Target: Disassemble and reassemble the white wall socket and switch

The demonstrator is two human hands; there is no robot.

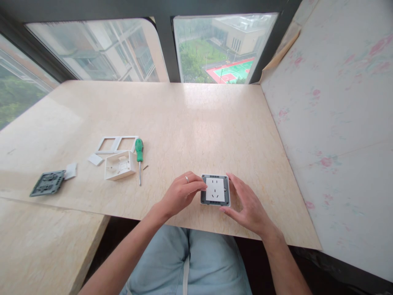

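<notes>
Socket unit appeared light, stiff, slick; edgewise hold suited. Left hand bunched fingertips at nine o'clock, pinch indiscernible; right hand clasped three o'clock end, fingers spread.

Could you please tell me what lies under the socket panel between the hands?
Under the socket panel, a white rim peeks out along its right edge, with pale tabletop around it. The panel's back and whatever the rim encloses are covered.
</notes>
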